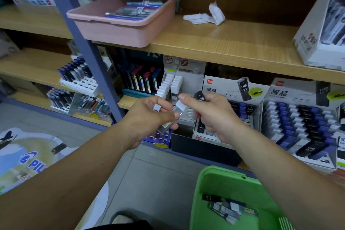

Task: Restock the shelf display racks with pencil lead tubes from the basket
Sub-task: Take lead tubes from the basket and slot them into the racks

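Observation:
My left hand (149,117) grips white-capped lead tubes (165,126) in front of the lower shelf. My right hand (211,115) holds black HB lead tubes (200,96) in its palm, and its thumb and forefinger pinch the white cap of one tube (180,107) between the two hands. Behind them stands a white display rack (172,85) with white-capped tubes. A second rack (240,106) with blue and black tubes sits to its right. The green basket (211,179) is at the lower right with several lead tubes (226,207) inside.
A third full rack (302,123) of blue, white and black tubes stands at the right. On the upper shelf (224,43) sit a pink tray (119,31) with pens, crumpled white paper (207,16) and a white box (323,30). A blue upright post (84,43) divides the shelving.

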The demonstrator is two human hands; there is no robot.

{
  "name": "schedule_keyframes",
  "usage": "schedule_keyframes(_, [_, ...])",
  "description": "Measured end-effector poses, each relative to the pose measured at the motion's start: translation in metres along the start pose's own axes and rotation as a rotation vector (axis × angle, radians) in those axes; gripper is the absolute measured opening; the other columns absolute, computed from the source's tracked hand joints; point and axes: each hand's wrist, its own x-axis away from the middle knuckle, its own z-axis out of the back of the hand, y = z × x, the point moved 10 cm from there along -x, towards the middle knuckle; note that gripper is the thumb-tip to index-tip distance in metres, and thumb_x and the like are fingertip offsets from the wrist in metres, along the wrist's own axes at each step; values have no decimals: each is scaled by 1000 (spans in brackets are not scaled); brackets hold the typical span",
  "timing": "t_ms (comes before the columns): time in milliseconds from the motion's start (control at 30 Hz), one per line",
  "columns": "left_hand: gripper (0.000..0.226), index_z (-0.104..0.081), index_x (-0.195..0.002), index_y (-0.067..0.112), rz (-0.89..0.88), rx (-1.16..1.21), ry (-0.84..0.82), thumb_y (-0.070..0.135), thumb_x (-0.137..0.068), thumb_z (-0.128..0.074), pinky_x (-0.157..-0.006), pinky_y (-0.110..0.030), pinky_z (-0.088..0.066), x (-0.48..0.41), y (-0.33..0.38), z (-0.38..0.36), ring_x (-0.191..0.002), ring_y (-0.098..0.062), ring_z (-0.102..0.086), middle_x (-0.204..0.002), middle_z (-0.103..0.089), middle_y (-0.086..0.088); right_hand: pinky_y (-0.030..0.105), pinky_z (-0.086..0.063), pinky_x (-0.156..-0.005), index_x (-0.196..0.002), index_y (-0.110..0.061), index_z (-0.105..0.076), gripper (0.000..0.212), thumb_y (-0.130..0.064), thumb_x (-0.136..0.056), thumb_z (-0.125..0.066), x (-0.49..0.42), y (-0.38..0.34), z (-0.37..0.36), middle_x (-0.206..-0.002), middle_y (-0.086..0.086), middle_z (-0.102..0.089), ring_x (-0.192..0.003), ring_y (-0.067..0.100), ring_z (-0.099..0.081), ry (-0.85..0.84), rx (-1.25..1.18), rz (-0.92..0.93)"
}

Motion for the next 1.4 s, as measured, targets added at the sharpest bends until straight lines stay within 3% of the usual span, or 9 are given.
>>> schedule_keyframes(133, [22, -69, -92, 10, -102, -41, 75, 9, -81, -88, -64, -23, -54, -2, 6, 9, -74, -21, -75, -79, -75, -7, 23, -17, -43, -92, -17, -66, 47, -61, -81, -78, -5, 6, -19, -66, 5, -39, -46, 11, -24, -43, 18, -57])
schedule_keyframes(267, [25, -71, -87, 14, -121, -56, 116, 14, -74, -93, -73, -28, -55, -5, 5, 16, -84, -13, -70, -93, -76, -4, 23, -16, -43, -108, -16, -67, 36, -47, -92, -72, -13, 13, -26, -75, 13, -64, -45, 11, -25, -69, 3, -141])
schedule_keyframes(467, [18, -71, -102, 17, 58, -24, 187, 25, -89, -81, -41, -18, -37, -7, -16, 29, -68, -12, -64, -86, -78, -6, 18, -26, -34, -89, -20, -66, 9, -20, -96, -72, -31, 0, -12, -67, 0, -58, -37, 4, -34, 42, 65, -50])
schedule_keyframes(533, [15, -69, -106, 13, 161, -26, 231, 21, -93, -69, -38, -18, -33, -10, -27, 37, -58, -10, -61, -89, -78, -12, 19, -31, -39, -86, -21, -67, 12, -19, -97, -70, -39, -14, -12, -54, -10, -53, -39, 2, -39, 71, 191, 35])
schedule_keyframes(633, [18, -64, -103, 7, 245, 45, 233, 19, -95, -52, -38, -22, -30, -10, -35, 40, -55, -14, -61, -96, -74, -17, 24, -41, -57, -96, -18, -71, 3, -20, -96, -70, -54, -32, -17, -71, -3, -65, -62, 10, -56, 115, 327, 157])
schedule_keyframes(800, [28, -59, -84, 5, 347, 26, 147, 25, -95, -44, -41, -24, -26, -7, -49, 35, -45, -20, -49, -77, -71, -19, 27, -35, -56, -73, -18, -59, 25, -22, -93, -74, -82, -32, -28, -59, -4, -48, -52, 12, -47, 145, 552, 247])
schedule_keyframes(1100, [21, -65, -113, 24, 171, -118, -4, 38, -108, -51, -43, -22, -38, -13, -42, 22, -59, -14, -61, -87, -78, -7, 34, -54, -68, -91, -17, -72, 10, -26, -90, -76, -106, -19, -33, -75, 2, -67, -72, 23, -65, 182, 636, 252])
schedule_keyframes(1233, [18, -69, -101, 23, 161, -34, -7, 8, -103, -59, -56, -28, -49, -15, -44, 20, -74, -16, -63, -99, -74, -11, 37, -58, -71, -92, -18, -72, 9, -26, -89, -76, -107, -19, -34, -74, 0, -67, -77, 26, -68, 181, 712, 255])
schedule_keyframes(1400, [27, -64, -122, 9, 132, 28, 26, -1, -97, -67, -73, -28, -63, -20, -46, 23, -85, -21, -77, -105, -76, -16, 39, -59, -79, -106, -26, -72, 18, -23, -89, -75, -104, -10, -25, -88, -5, -72, -86, 22, -69, 223, 681, 246])
